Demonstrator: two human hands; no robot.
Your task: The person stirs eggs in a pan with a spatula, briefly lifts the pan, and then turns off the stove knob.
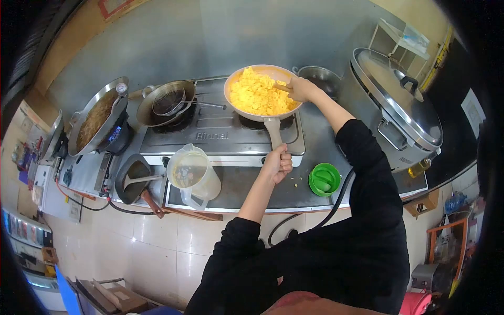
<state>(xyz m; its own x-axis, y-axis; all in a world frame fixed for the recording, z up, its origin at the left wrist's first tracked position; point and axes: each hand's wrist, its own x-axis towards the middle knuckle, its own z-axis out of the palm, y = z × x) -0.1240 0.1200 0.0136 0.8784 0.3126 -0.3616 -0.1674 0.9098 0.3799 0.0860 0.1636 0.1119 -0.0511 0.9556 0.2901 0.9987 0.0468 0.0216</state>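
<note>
My left hand (276, 164) is wrapped round the pale handle of a frying pan (273, 125), which sits over the right burner of the gas stove (212, 123). Yellow scrambled eggs (257, 93) fill much of the pan in a heap of soft lumps. At the pan's right rim, my right hand (302, 89) grips a wooden spatula (282, 87), whose far end reaches into the eggs. The spatula's tip is hidden among them.
A wok with a strainer (169, 102) stands on the left burner. Near the front edge are a clear pitcher (193, 176), a small dark pan (131, 177) and a green bowl (324, 179). A large lidded pot (396, 100) rises at right; a wok of oil (97, 123) stands at left.
</note>
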